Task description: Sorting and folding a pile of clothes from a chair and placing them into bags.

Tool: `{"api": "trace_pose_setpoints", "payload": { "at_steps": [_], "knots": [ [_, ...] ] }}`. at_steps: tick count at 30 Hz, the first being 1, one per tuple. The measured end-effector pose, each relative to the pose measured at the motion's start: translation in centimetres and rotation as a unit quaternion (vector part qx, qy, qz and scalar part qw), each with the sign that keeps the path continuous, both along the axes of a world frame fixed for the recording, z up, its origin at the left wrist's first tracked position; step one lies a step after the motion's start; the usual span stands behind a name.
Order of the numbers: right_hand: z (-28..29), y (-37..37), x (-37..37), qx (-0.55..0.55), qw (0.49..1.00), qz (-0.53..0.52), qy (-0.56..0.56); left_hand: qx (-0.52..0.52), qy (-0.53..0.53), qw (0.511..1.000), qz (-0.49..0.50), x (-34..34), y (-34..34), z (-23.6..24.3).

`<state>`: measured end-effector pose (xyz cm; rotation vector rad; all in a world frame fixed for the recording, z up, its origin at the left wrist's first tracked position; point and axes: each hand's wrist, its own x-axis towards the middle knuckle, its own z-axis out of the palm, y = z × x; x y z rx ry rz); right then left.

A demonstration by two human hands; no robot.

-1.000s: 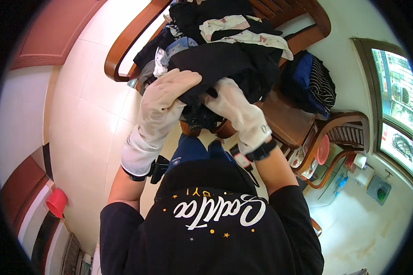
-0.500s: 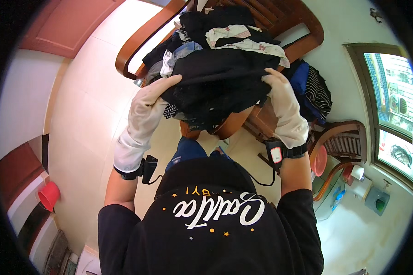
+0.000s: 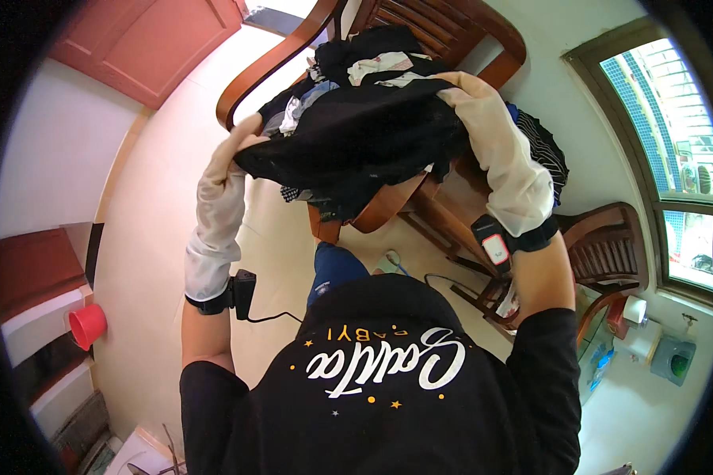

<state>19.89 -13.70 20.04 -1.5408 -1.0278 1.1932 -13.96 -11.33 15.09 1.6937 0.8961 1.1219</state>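
Note:
A black garment (image 3: 356, 138) is stretched between my two hands, which both wear pale gloves or sleeves. My left hand (image 3: 245, 142) is closed on its left end. At the far right end, my right hand (image 3: 459, 87) grips it higher up, fingers partly hidden by the cloth. What kind of garment it is cannot be made out. Just beyond and beneath it lies a heap of clothes (image 3: 376, 67), with black, white and light blue pieces, on a wooden armchair (image 3: 428, 24). Dark patterned cloth (image 3: 293, 194) hangs under the garment's left side.
Striped and blue clothes (image 3: 543, 146) lie right of the heap. Another wooden chair (image 3: 610, 245) stands at the right by a window (image 3: 661, 158). A red bucket (image 3: 87, 326) is on the left. A cable (image 3: 273, 317) runs from my left wrist device.
Both hands have moved apart, drawing the black garment wider. My left hand went left and slightly lower; my right hand rose toward the heap. My view has turned slightly.

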Motion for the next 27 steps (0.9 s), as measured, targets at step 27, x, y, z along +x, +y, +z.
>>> {"api": "trace_pose_setpoints", "payload": {
  "at_steps": [27],
  "knots": [
    [18.5, -1.8, -16.9, 0.315, 0.826, 0.134, -0.447, 0.298, 0.334, 0.887, 0.117, -19.7, -18.1, 18.8]
  ]
}}
